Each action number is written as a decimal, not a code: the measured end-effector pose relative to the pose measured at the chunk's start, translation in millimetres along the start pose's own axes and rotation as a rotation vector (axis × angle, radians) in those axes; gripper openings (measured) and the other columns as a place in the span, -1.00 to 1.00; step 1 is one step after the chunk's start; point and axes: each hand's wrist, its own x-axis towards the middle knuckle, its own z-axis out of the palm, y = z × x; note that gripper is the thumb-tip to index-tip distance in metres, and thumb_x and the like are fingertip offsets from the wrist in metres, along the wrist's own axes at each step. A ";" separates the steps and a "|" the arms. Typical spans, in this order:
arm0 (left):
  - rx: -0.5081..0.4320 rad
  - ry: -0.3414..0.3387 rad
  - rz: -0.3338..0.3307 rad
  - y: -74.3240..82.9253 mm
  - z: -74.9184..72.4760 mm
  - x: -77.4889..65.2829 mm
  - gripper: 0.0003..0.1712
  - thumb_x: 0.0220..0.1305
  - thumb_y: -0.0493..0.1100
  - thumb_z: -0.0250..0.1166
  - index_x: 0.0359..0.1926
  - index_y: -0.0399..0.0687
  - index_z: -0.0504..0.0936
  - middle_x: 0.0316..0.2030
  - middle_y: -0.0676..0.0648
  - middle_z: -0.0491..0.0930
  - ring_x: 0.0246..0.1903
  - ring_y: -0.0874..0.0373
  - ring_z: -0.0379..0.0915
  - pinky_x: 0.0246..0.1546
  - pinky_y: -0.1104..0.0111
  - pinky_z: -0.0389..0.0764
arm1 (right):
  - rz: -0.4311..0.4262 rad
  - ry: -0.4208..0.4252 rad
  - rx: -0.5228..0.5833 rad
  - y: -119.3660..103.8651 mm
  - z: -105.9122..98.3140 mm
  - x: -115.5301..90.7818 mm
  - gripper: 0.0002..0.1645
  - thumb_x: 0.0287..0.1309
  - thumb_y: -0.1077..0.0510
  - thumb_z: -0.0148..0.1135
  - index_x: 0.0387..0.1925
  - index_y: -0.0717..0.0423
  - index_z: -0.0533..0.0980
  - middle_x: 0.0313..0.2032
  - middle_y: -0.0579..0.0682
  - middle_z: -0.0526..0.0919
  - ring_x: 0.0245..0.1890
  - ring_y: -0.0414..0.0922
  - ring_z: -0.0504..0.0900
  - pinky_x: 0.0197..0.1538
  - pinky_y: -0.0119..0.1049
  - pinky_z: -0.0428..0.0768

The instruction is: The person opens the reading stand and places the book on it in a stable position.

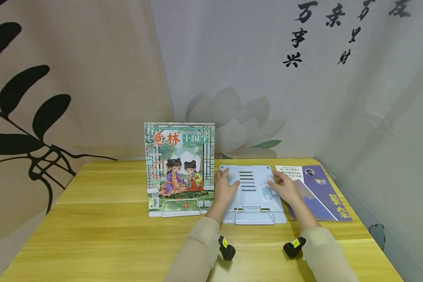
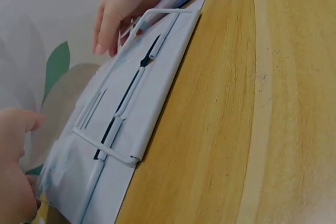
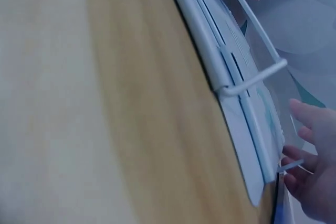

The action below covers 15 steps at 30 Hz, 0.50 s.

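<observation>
Fingers of the left hand (image 1: 225, 188) are lying relaxed on the left part of the pale blue book stand (image 1: 252, 203), and the right hand (image 1: 285, 189) is pressing with straight fingers on its right part. This stand is lying flat on the wooden table (image 1: 102, 223), between the upright magazine (image 1: 179, 164) and the purple book (image 1: 324, 196), both just beside its edges. Bare wood is staying free in front.

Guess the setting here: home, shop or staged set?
Probably a staged reading desk: a wooden table against printed fabric backdrops, a children's magazine propped upright, both hands on a flat blue book stand.
</observation>
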 end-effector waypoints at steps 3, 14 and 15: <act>-0.009 0.011 -0.014 -1.8 1.4 0.8 -0.27 0.07 -0.17 0.43 0.26 -0.29 0.41 0.22 -0.42 0.26 0.22 -0.30 0.20 0.19 0.01 0.32 | 0.013 -0.012 0.008 0.5 2.4 4.2 -0.32 0.23 0.11 0.26 0.29 0.34 0.30 0.16 0.35 0.43 0.12 0.26 0.41 0.17 0.10 0.36; -0.005 0.004 -0.064 -10.4 8.9 0.8 -0.27 0.02 -0.24 0.42 0.23 -0.39 0.41 0.23 -0.46 0.21 0.19 -0.31 0.25 0.21 0.09 0.32 | 0.020 0.001 -0.066 3.8 9.0 8.3 -0.38 0.22 0.19 0.26 0.24 0.41 0.35 0.20 0.39 0.38 0.24 0.29 0.28 0.27 0.09 0.24; 0.011 -0.010 -0.071 -10.3 8.8 1.2 -0.27 0.02 -0.24 0.41 0.24 -0.39 0.41 0.23 -0.46 0.21 0.18 -0.30 0.26 0.20 0.10 0.33 | 0.019 0.000 -0.070 4.0 9.2 8.4 -0.38 0.22 0.21 0.26 0.24 0.42 0.34 0.20 0.39 0.37 0.25 0.29 0.26 0.28 0.10 0.22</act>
